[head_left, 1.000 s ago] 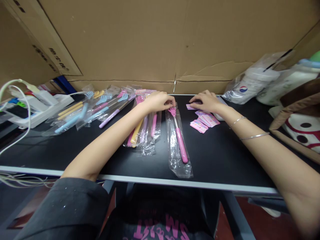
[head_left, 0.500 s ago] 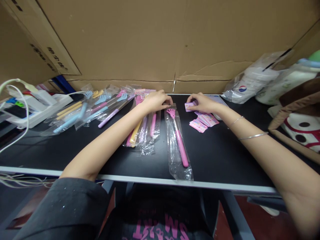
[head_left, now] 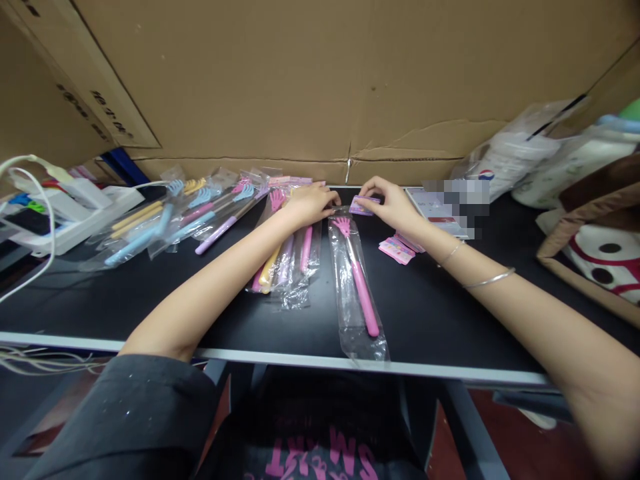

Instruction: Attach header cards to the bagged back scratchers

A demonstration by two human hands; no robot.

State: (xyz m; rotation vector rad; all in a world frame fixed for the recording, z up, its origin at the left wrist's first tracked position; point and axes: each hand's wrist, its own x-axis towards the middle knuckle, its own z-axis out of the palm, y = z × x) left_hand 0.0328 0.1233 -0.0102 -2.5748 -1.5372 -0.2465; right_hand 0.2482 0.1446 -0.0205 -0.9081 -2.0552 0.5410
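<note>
A pink back scratcher [head_left: 361, 287] with a hand-shaped head lies in a clear plastic bag [head_left: 350, 327] in front of me. My left hand [head_left: 314, 203] pinches the upper edge of that bag. Close by, my right hand [head_left: 390, 203] grips a small purple card [head_left: 364, 205] just beyond the bag's top end. Several pink and purple cards [head_left: 397, 251] lie in a loose pile below my right wrist. Under and beside my left forearm are more bagged back scratchers [head_left: 306, 250] in pink, yellow and purple.
Further left lie several bagged scratchers [head_left: 165, 230] in blue, yellow and purple. A white power strip [head_left: 75, 217] with cables sits at the far left. To the right are a phone [head_left: 440, 210], a bagged cup [head_left: 510, 160] and a brown-handled bag [head_left: 600, 247]. Cardboard [head_left: 300, 80] walls the back.
My right hand has moved left with the purple card, from above the card pile to the bag's top end. The phone is now more visible. My left hand has barely moved.
</note>
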